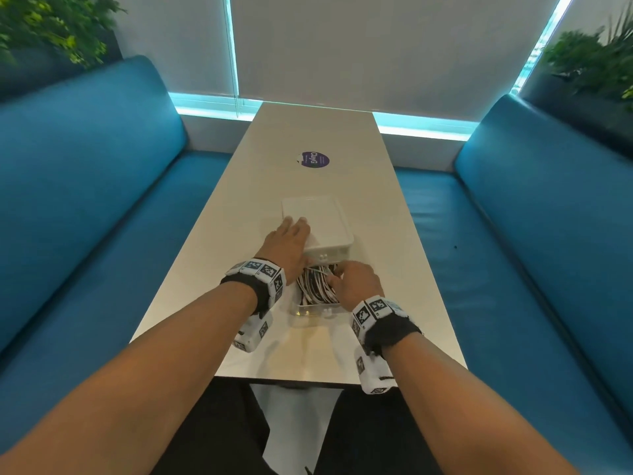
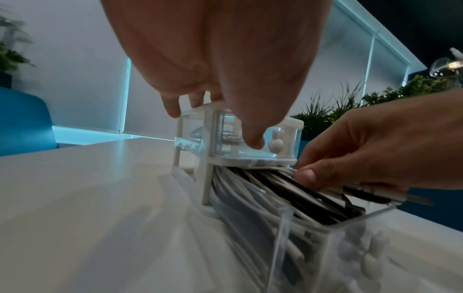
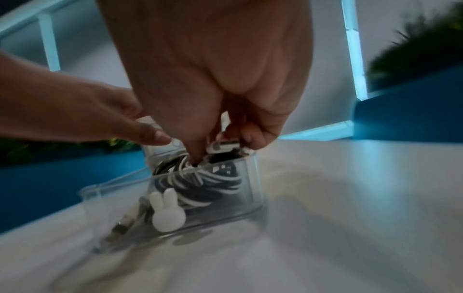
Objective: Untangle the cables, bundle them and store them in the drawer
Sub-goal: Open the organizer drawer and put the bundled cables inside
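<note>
We have the clear lower drawer (image 1: 310, 308) pulled out toward us from the small white drawer unit (image 1: 317, 221), which stands at the middle of the bench (image 1: 308, 135). Our left hand (image 1: 286, 243) lies across the unit's top at about 10 o'clock from the drawer, fingers fairly straight on the lid and thumb down against the upper drawer's front. We judge that it braces the light unit so it does not slide while the other hand works.

Our right hand (image 1: 356, 282) comes in from 3 o'clock with its fingers curled down into the drawer, pinching the bundled cables (image 1: 315, 281) at their top. The white and dark cables sit coiled inside the open drawer, so the bundle is in its place and is being pressed low enough to pass under the unit's frame. That, we think, is why the fingers dig in rather than lift.

Much is hard to read. The right wrist view is blurred, and our palm covers most of the bundle; we see the rabbit-shaped knob (image 3: 166, 210) on the drawer front and a plug end behind the clear wall. Whether a tie holds the coil we cannot tell. The upper drawer seems to hold a coil too, though its clear front only hints at it. The back of the lower drawer is hidden under the unit.
</note>
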{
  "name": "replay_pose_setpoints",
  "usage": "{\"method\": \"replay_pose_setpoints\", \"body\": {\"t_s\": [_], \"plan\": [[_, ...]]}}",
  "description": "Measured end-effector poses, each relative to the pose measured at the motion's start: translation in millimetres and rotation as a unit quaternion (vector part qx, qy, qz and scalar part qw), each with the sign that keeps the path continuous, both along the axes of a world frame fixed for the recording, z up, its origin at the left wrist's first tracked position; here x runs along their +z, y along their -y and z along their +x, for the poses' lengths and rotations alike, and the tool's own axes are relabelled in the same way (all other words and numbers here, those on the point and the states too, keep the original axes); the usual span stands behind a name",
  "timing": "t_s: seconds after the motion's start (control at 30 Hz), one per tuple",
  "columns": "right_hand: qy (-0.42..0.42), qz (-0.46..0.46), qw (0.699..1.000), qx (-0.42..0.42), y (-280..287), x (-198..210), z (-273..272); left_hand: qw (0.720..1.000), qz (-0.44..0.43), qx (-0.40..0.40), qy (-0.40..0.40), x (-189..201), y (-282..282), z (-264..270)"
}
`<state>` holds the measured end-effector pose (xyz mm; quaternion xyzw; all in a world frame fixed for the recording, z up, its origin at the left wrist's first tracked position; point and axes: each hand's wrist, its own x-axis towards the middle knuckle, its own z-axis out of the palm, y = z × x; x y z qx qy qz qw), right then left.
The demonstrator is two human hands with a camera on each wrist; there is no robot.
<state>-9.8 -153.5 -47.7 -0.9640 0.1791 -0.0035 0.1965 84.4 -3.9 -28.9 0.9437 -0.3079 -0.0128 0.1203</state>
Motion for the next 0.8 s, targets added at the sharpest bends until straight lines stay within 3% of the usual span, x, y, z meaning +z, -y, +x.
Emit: {"method": "replay_pose_setpoints", "body": {"t_s": [0.13,0.33,0.47,0.63,0.8], "plan": [[0.007,0.101,0.986,-0.133,6.2,-4.8,5.6,0.999,-0.039,-0.003,-0.024,-0.6,-3.0,5.2],[-0.049,0.135,0.973,-0.181,24.4,-15.7,10.3,0.995,-0.077,-0.002,-0.059,-2.7,-4.4,6.7],[-0.043,0.181,0.967,-0.175,23.6,-20.9,18.8,0.994,-0.070,-0.026,-0.078,1.2,-5.6,10.0],[-0.051,0.124,0.985,-0.110,14.6,-22.2,18.9,0.995,-0.061,-0.030,-0.070,6.5,-6.2,7.6],[-0.102,0.289,0.951,-0.033,34.5,-12.6,13.7,0.996,-0.052,-0.032,-0.071,8.5,-5.5,6.1]]}}
